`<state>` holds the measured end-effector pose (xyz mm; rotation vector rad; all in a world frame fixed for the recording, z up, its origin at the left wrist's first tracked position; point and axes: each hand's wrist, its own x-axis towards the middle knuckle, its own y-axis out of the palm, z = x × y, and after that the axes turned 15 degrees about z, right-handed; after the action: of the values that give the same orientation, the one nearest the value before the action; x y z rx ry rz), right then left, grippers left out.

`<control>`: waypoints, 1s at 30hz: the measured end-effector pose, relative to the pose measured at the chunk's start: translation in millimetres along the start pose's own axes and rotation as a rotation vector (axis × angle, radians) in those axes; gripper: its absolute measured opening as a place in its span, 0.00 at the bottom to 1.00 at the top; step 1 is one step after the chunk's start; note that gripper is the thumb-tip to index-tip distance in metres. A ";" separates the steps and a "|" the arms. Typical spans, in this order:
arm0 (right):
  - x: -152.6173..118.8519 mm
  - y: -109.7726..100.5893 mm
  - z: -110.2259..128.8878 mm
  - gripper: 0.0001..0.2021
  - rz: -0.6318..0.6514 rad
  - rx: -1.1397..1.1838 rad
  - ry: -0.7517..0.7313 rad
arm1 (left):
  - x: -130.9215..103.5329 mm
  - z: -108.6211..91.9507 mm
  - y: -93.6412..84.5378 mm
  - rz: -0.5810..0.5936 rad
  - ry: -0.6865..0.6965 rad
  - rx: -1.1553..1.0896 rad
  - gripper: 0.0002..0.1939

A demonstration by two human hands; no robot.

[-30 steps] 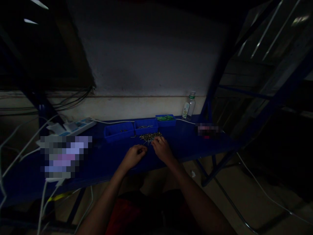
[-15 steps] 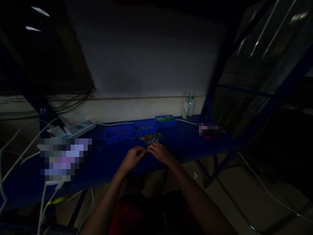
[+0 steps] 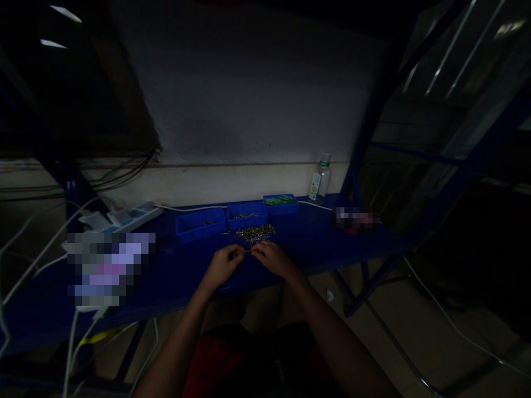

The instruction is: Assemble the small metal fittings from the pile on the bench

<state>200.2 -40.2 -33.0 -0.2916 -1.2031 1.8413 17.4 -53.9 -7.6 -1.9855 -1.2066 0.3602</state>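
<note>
My left hand (image 3: 225,263) and my right hand (image 3: 272,258) face each other over the front of the blue table, both closed in a pinch. Between their fingertips runs a thin, pale, pin-like metal piece (image 3: 248,251), gripped at either end. Its details are too small and dark to make out. Just beyond the fingers lies a heap of small metal pins (image 3: 256,232), some brassy, some silvery. Behind the heap, a blue bin (image 3: 248,222) holds more slim metal pieces. To its left is another blue bin (image 3: 201,232) with a few small pieces inside.
A third blue bin (image 3: 281,209) with green items stands right of the others. Near the wall is a clear plastic bottle (image 3: 321,179). White power strips (image 3: 136,215) and cables occupy the left, beside a blurred-out item. Another blurred item lies at right on the blue table (image 3: 315,243).
My fingertips have moved slightly apart, so the thin piece now shows between them. My left hand has shifted a little to the left. The heap and bins look the same.
</note>
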 end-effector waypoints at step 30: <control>0.2 3.0 -2.4 0.09 -0.003 -0.020 -0.035 | -0.5 4.7 2.9 -0.067 0.034 -0.034 0.09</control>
<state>199.9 -39.0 -36.6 -0.2692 -1.2454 1.8393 16.2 -52.8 -12.9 -1.9670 -1.2627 0.2728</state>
